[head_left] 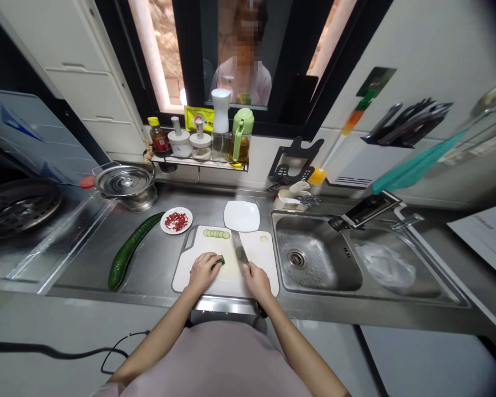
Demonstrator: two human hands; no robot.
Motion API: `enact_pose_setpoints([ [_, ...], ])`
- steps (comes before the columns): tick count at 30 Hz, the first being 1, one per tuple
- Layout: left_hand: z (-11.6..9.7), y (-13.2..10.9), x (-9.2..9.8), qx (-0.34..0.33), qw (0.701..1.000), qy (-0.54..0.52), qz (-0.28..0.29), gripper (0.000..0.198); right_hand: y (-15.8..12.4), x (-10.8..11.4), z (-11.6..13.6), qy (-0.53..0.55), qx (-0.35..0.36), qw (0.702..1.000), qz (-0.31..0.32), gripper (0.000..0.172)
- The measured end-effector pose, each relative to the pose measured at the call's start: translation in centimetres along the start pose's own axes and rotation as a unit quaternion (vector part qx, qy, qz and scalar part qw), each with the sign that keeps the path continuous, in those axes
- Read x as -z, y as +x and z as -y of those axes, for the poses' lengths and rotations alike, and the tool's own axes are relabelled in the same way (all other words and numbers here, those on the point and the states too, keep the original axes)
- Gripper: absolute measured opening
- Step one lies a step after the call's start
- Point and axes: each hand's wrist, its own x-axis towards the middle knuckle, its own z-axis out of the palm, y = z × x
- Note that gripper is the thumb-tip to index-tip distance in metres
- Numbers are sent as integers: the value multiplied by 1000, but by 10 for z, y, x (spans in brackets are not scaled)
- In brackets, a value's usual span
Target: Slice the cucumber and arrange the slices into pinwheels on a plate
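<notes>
My left hand (205, 272) is closed over a short dark-green piece of cucumber (218, 263), pressing it on the white cutting board (261, 252); part of the piece is hidden under the fingers. In my right hand (257, 281) is a kitchen knife (238, 246), gripped by its dark handle, its blade pointing away from me just right of the cucumber piece. A row of thin cucumber slices (216, 234) lies along the board's far side. One lone slice (264, 239) rests near its far right corner.
Left of the board lie a long whole cucumber (133, 251) and a small plate (165, 223) of chopped red bits. A white square plate (242, 215) touches the board's far side. The sink (318, 270) borders it on the right. A lidded steel pot (126, 184) stands back left.
</notes>
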Motion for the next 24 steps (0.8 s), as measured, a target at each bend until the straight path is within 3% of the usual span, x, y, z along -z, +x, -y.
enact_pose_setpoints([
  [10, 3, 0, -3, -18, 1000, 6, 4, 26, -3, -2, 1, -16, 4, 999, 33, 38],
  [24, 10, -1, -9, -76, 996, 12, -54, 25, -5, -1, 3, -28, 3, 997, 66, 34],
])
